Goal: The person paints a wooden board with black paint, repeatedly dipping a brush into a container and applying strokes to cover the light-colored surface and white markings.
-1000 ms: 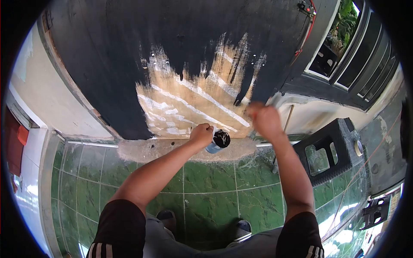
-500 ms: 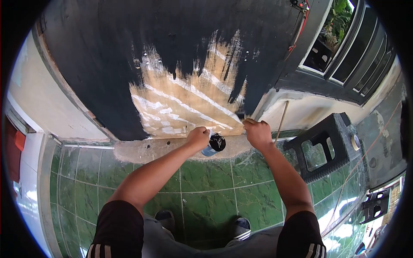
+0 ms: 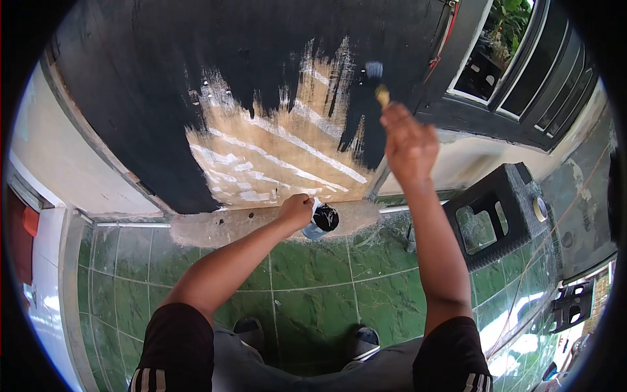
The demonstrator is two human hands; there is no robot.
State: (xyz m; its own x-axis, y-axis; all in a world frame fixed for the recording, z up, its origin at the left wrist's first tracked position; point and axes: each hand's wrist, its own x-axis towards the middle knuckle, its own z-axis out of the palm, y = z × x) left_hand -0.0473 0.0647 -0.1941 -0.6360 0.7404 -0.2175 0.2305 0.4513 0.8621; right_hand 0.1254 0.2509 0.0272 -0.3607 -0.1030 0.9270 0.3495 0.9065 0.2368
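My right hand [image 3: 408,144] is raised and grips a paintbrush [image 3: 377,81] whose bristles touch the black part of the wooden door [image 3: 163,72]. A bare tan patch [image 3: 274,153] with white streaks remains in the door's lower middle. My left hand [image 3: 295,210] holds a small paint can [image 3: 321,219] with black paint inside, just above the concrete threshold [image 3: 248,222].
Green marble tiles [image 3: 313,281] cover the floor under my feet. A black stool [image 3: 496,215] stands to the right. A thin stick [image 3: 418,202] leans by the door frame. A dark window frame [image 3: 529,78] is at the upper right, a cream wall [image 3: 65,163] at the left.
My right hand has swept the brush up from the door's bottom edge to high on the right side. My left hand and the paint can have stayed where they were.
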